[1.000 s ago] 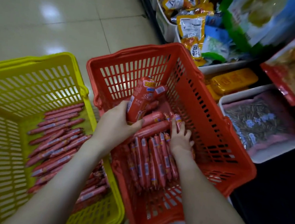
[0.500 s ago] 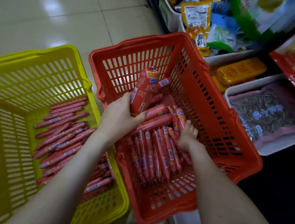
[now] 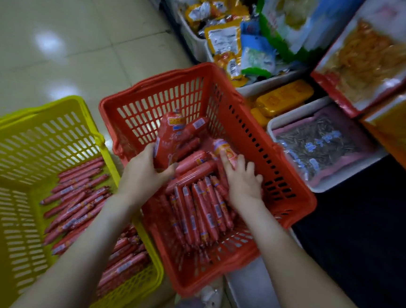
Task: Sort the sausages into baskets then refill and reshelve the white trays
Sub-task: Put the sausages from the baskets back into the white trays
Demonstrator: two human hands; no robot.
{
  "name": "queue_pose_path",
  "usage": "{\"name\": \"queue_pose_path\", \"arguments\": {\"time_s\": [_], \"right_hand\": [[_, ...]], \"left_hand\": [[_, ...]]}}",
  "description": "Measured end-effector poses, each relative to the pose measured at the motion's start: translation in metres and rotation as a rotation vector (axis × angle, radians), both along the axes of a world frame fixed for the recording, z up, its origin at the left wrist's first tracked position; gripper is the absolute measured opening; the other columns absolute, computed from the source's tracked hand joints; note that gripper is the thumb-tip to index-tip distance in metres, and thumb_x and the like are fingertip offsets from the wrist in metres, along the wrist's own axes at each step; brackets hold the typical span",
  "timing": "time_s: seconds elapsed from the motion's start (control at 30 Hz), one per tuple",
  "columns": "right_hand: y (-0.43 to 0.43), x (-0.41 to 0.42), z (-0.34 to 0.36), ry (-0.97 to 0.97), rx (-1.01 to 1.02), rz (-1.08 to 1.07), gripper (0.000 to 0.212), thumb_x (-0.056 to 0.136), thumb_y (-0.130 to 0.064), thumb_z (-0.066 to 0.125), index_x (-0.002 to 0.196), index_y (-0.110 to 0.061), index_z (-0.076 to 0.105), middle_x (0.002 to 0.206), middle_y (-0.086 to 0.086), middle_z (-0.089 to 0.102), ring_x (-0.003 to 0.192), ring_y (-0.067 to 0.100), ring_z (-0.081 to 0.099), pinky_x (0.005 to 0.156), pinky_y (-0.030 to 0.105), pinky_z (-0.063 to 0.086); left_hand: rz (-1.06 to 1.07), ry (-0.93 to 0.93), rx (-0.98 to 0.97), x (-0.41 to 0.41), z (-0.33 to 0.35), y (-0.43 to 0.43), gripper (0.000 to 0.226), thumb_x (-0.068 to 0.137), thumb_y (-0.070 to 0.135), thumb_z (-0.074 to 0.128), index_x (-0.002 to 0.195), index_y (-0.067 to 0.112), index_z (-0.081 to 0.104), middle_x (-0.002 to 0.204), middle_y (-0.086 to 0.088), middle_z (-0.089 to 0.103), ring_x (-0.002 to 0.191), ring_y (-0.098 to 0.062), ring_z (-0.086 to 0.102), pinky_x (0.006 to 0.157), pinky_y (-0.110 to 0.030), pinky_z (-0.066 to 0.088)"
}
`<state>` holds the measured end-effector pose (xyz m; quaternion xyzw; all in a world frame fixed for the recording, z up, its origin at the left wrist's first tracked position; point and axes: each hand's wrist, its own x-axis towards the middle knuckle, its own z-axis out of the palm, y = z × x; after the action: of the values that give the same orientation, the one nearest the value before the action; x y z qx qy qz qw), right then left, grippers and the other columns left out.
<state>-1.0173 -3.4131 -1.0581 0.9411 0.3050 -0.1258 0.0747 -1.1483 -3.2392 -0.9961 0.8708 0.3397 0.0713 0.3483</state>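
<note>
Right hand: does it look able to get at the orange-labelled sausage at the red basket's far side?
Probably yes. The right hand is inside the red basket, fingertips at the orange-labelled sausage, nothing covering it. The left hand grips a fat sausage off to one side.

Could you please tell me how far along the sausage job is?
Done: many thin sausages lie in the yellow basket. In hand: inside the red basket, the left hand grips thick sausages while the right hand touches an orange-labelled sausage. Left: a mixed pile there needs sorting. No white sausage trays are in view, so refilling and reshelving appear to remain.
</note>
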Motion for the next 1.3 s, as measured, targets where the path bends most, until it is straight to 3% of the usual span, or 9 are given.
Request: {"name": "queue_pose_path", "arguments": {"time_s": [0.17, 0.43, 0.57, 0.63, 0.73, 0.87, 1.03, 1.2, 1.3], "right_hand": [[-0.085, -0.050, 0.099, -0.156, 0.279, 0.037, 0.100, 0.074, -0.010, 0.070, 0.148, -0.039, 0.008, 0.143, 0.013, 0.042, 0.105, 0.034, 0.050, 0.075, 0.048, 0.049], [-0.302, -0.165, 0.224, -0.064, 0.235, -0.309, 0.098, 0.080, -0.006, 0.055, 0.149, -0.040, -0.006, 0.154, 0.006, 0.014, 0.125, 0.032, 0.028, 0.096, 0.049, 0.039], [-0.394, -0.233, 0.249, 0.022, 0.234, -0.504, 0.098, 0.079, -0.005, 0.053, 0.149, -0.039, -0.006, 0.154, 0.004, 0.010, 0.126, 0.030, 0.023, 0.100, 0.045, 0.038], [-0.430, -0.267, 0.240, 0.067, 0.273, -0.583, 0.095, 0.079, -0.004, 0.051, 0.150, -0.037, -0.002, 0.153, 0.005, 0.013, 0.124, 0.029, 0.025, 0.099, 0.045, 0.039], [-0.467, -0.314, 0.204, 0.148, 0.269, -0.660, 0.091, 0.080, -0.007, 0.052, 0.151, -0.034, 0.002, 0.153, 0.006, 0.014, 0.124, 0.030, 0.027, 0.098, 0.045, 0.041], [-0.488, -0.362, 0.132, 0.318, 0.170, -0.681, 0.092, 0.081, -0.010, 0.055, 0.152, -0.033, 0.000, 0.153, 0.002, 0.015, 0.129, 0.029, 0.030, 0.101, 0.041, 0.039], [-0.478, -0.397, 0.044, 0.531, 0.089, -0.554, 0.084, 0.089, -0.006, 0.049, 0.152, -0.028, -0.002, 0.155, 0.002, 0.011, 0.136, 0.030, 0.022, 0.107, 0.042, 0.028], [-0.445, -0.403, -0.032, 0.546, 0.087, -0.464, 0.086, 0.092, -0.018, 0.054, 0.151, -0.028, -0.007, 0.157, 0.002, 0.013, 0.139, 0.028, 0.022, 0.108, 0.040, 0.027], [-0.431, -0.394, -0.062, 0.590, 0.132, -0.555, 0.085, 0.090, -0.014, 0.050, 0.151, -0.025, -0.008, 0.158, 0.005, 0.013, 0.141, 0.027, 0.023, 0.113, 0.040, 0.022]], "left_hand": [[-0.071, -0.079, -0.041, 0.005, 0.057, -0.077, 0.041, 0.080, 0.037, 0.072, 0.112, 0.016, 0.057, 0.101, -0.008, 0.069, 0.097, -0.030, 0.064, 0.076, -0.035, 0.045], [-0.650, -0.075, 0.061, 0.006, 0.180, -0.249, 0.048, 0.077, 0.040, 0.074, 0.113, 0.013, 0.057, 0.106, -0.014, 0.067, 0.100, -0.035, 0.061, 0.076, -0.036, 0.042], [-0.912, -0.085, 0.191, 0.001, 0.231, -0.330, 0.056, 0.074, 0.044, 0.073, 0.119, 0.017, 0.053, 0.109, -0.014, 0.065, 0.104, -0.036, 0.060, 0.086, -0.040, 0.047], [-1.033, -0.074, 0.261, -0.009, 0.246, -0.373, 0.053, 0.075, 0.043, 0.072, 0.116, 0.016, 0.053, 0.109, -0.015, 0.062, 0.105, -0.035, 0.058, 0.090, -0.040, 0.043], [-1.142, -0.021, 0.299, -0.033, 0.241, -0.430, 0.057, 0.077, 0.043, 0.071, 0.124, 0.019, 0.051, 0.112, -0.013, 0.061, 0.105, -0.033, 0.057, 0.080, -0.034, 0.041], [-1.185, 0.159, 0.239, -0.081, 0.166, -0.475, 0.053, 0.079, 0.041, 0.070, 0.122, 0.016, 0.050, 0.112, -0.013, 0.058, 0.104, -0.033, 0.057, 0.073, -0.031, 0.037], [-1.125, 0.447, 0.156, -0.141, 0.055, -0.473, 0.044, 0.086, 0.043, 0.061, 0.124, 0.022, 0.051, 0.111, -0.010, 0.058, 0.105, -0.032, 0.059, 0.083, -0.033, 0.043], [-1.143, 0.602, 0.279, -0.158, -0.009, -0.446, 0.058, 0.085, 0.050, 0.059, 0.133, 0.021, 0.044, 0.113, -0.011, 0.053, 0.103, -0.033, 0.058, 0.083, -0.036, 0.045], [-1.186, 0.611, 0.345, -0.153, -0.034, -0.435, 0.055, 0.086, 0.049, 0.059, 0.132, 0.022, 0.043, 0.113, -0.009, 0.052, 0.105, -0.031, 0.056, 0.081, -0.038, 0.047]]}}
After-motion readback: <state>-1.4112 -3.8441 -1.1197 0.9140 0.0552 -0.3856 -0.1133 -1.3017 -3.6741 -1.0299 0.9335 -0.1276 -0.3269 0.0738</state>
